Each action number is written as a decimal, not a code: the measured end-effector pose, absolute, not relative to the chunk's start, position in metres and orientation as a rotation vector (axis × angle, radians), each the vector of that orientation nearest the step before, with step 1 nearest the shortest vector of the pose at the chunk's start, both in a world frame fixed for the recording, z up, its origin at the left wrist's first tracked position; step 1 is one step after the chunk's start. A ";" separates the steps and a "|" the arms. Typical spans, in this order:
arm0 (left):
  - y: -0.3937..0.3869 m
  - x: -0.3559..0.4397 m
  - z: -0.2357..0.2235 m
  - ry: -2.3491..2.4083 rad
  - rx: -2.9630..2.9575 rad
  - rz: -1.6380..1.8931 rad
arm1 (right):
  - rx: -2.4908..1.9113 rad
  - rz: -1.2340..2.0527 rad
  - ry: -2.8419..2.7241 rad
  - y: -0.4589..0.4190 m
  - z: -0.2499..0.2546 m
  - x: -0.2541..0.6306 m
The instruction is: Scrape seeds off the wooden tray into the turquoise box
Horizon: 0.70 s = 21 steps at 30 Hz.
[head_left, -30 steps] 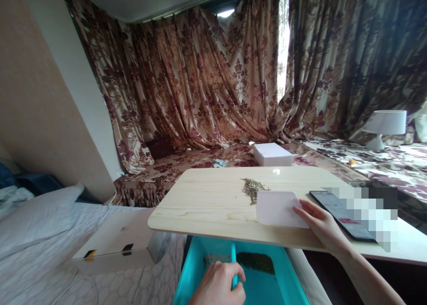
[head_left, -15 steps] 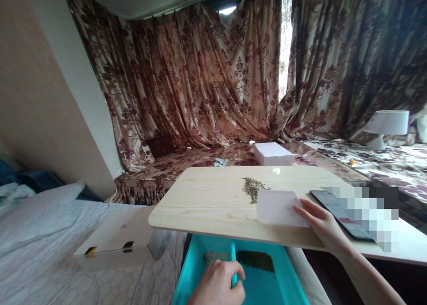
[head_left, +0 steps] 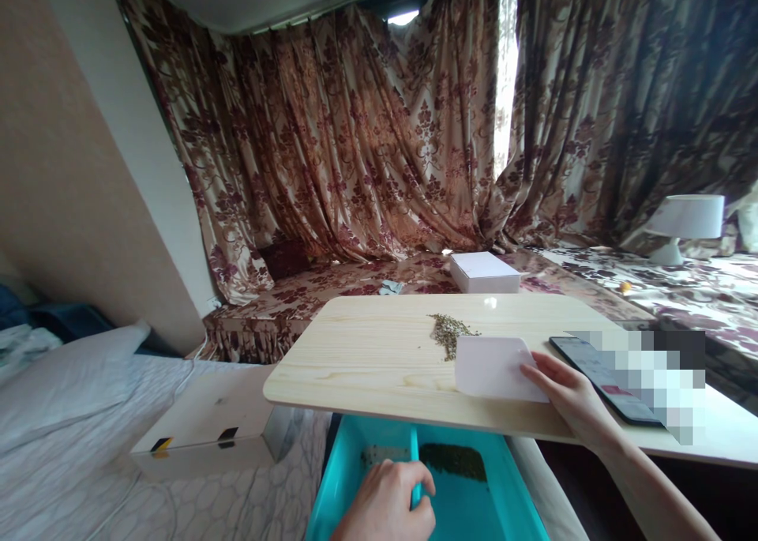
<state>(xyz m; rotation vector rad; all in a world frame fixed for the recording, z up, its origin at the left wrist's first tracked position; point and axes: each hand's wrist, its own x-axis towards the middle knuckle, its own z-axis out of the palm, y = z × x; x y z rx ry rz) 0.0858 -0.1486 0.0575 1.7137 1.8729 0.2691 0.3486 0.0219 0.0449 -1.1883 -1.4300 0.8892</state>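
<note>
My right hand point(head_left: 572, 399) pinches the right edge of a white flat scraper-like card point(head_left: 491, 369), which stands tilted on the wooden tabletop point(head_left: 355, 351). Just beyond the card's left corner lies a loose pile of small brownish-green dried bits point(head_left: 448, 334). Below the table's front edge is a turquoise plastic tray point(head_left: 515, 513) with a divider point(head_left: 414, 438) down its middle. My left hand point(head_left: 388, 505) curls its fingers over that divider. Dark green fine bits point(head_left: 453, 462) lie in the tray's right compartment, pale and brown bits point(head_left: 384, 452) in the left one.
A dark tablet point(head_left: 609, 383) lies right of my right hand, partly blurred out. Left of the table, a white box point(head_left: 207, 415) rests on the bed. Behind stand another white box point(head_left: 485, 272) and a lamp point(head_left: 690, 217) before patterned curtains.
</note>
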 end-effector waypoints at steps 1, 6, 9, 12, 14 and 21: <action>-0.149 0.086 0.058 1.872 1.714 0.266 | -1.188 0.895 -1.423 0.021 0.046 0.348; -0.149 0.086 0.060 1.867 1.723 0.287 | -1.175 0.916 -1.395 0.020 0.047 0.348; -0.150 0.086 0.060 1.862 1.721 0.283 | -1.149 0.917 -1.409 0.021 0.047 0.348; -0.150 0.086 0.060 1.864 1.716 0.283 | -1.142 0.918 -1.413 0.021 0.045 0.349; -0.149 0.086 0.059 1.871 1.716 0.278 | -1.154 0.917 -1.418 0.022 0.044 0.349; -0.150 0.086 0.059 1.871 1.712 0.280 | -1.186 0.903 -1.390 0.021 0.046 0.348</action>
